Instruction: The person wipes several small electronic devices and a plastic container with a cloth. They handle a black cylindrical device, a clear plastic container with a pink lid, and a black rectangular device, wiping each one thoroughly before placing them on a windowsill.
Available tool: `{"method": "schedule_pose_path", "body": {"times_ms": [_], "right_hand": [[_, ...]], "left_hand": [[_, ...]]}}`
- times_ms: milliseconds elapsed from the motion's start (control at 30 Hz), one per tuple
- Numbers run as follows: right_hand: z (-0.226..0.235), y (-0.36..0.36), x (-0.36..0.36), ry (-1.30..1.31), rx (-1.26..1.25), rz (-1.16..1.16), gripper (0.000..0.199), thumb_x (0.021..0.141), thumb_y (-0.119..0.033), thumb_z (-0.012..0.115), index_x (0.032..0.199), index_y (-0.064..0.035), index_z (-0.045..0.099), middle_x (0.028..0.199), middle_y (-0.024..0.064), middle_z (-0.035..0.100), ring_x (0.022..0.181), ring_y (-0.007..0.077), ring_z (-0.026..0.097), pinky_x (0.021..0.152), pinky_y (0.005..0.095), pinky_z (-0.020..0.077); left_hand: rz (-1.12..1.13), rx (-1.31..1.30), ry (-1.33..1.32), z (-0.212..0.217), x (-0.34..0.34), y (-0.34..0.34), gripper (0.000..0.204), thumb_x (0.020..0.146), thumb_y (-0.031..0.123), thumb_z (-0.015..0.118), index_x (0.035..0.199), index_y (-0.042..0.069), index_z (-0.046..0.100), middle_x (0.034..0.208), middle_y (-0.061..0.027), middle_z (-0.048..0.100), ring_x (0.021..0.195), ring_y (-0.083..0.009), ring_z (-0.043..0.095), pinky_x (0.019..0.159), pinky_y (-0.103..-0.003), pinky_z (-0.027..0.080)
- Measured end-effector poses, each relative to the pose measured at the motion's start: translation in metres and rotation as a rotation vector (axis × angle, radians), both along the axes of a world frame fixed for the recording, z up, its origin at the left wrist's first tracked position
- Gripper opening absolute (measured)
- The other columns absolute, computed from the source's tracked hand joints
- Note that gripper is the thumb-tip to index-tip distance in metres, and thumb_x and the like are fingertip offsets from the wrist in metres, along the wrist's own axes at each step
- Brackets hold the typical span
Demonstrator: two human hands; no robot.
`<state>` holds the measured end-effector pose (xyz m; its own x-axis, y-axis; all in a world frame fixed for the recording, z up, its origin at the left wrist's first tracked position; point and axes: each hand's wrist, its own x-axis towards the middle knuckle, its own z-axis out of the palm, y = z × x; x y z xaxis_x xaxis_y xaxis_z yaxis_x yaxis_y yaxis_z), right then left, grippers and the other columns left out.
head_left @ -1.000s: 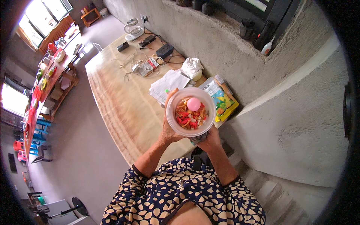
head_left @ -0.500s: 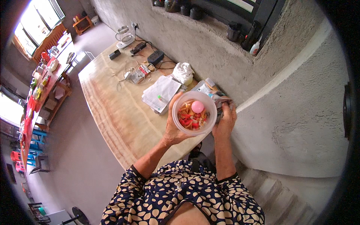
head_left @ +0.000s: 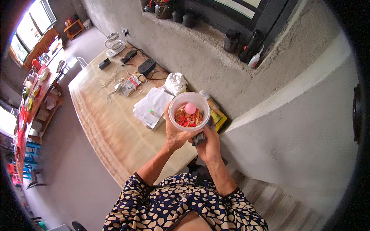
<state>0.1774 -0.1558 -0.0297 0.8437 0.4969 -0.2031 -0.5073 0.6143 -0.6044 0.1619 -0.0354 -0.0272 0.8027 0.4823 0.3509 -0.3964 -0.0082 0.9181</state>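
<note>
Plastic tub (head_left: 189,112) of red snacks, hovering past the tabletop's (head_left: 104,127) near right corner, is now gripped by left hand (head_left: 175,134) again alongside right hand (head_left: 208,144) clamped underneath.

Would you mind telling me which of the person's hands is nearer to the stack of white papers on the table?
Left. The left hand grips the clear tub's side, just right of the white papers; the right hand is under the tub, farther right.

Small dark object (head_left: 199,138) in right hand (head_left: 208,148): mostly hidden beneath tub (head_left: 189,111), kind indeterminate. Tub contents too small to identify.
</note>
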Motion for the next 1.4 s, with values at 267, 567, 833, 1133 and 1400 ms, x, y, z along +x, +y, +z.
{"method": "schedule_pose_path", "body": {"times_ms": [267, 567, 833, 1133, 1400], "right_hand": [[-0.025, -0.019, 0.036, -0.001, -0.170, 0.281, 0.037, 0.089, -0.007, 0.045, 0.125, -0.0033, 0.042, 0.111, 0.0096, 0.056, 0.098, 0.0192, 0.056, 0.087, 0.0309, 0.0452], [-0.034, -0.044, 0.103, 0.013, -0.400, 0.260, 0.043, 0.092, -0.007, 0.042, 0.134, -0.0047, 0.037, 0.124, 0.0036, 0.048, 0.110, 0.0136, 0.046, 0.093, 0.0278, 0.0374], [-0.063, -0.058, 0.141, -0.147, -0.494, 0.164, 0.035, 0.090, -0.011, 0.050, 0.123, -0.0030, 0.044, 0.107, 0.0021, 0.055, 0.090, 0.0121, 0.055, 0.074, 0.0266, 0.0477], [-0.072, -0.066, 0.154, -0.082, -0.461, 0.164, 0.038, 0.089, -0.011, 0.052, 0.125, -0.0038, 0.043, 0.110, 0.0028, 0.054, 0.096, 0.0142, 0.054, 0.080, 0.0316, 0.0474], [-0.062, -0.065, 0.155, -0.013, -0.368, 0.137, 0.039, 0.087, -0.006, 0.051, 0.125, -0.0035, 0.043, 0.112, 0.0036, 0.054, 0.100, 0.0150, 0.055, 0.085, 0.0317, 0.0466]], "left_hand": [[0.113, -0.046, -0.025, -0.002, 0.085, 0.011, 0.091, 0.057, 0.013, 0.085, 0.126, 0.001, 0.027, 0.119, -0.0127, 0.046, 0.110, -0.0210, 0.050, 0.094, -0.034, 0.042], [0.267, 0.176, -0.114, 0.017, 0.228, 0.054, 0.091, 0.058, 0.018, 0.085, 0.128, 0.000, 0.029, 0.119, -0.0122, 0.044, 0.112, -0.0217, 0.047, 0.096, -0.034, 0.040], [0.431, 0.199, -0.188, 0.026, 0.354, 0.080, 0.082, 0.057, 0.026, 0.084, 0.124, 0.006, 0.041, 0.118, -0.0135, 0.048, 0.113, -0.0309, 0.044, 0.096, -0.043, 0.035], [0.584, 0.315, -0.132, 0.035, 0.389, 0.081, 0.084, 0.058, 0.032, 0.082, 0.124, 0.006, 0.040, 0.114, -0.0139, 0.049, 0.112, -0.0335, 0.042, 0.096, -0.044, 0.033], [0.836, 0.863, 0.030, 0.102, 0.367, 0.106, 0.038, 0.066, 0.036, 0.073, 0.090, 0.008, 0.066, 0.097, -0.0085, 0.052, 0.101, -0.0247, 0.041, 0.086, -0.039, 0.025]]}}
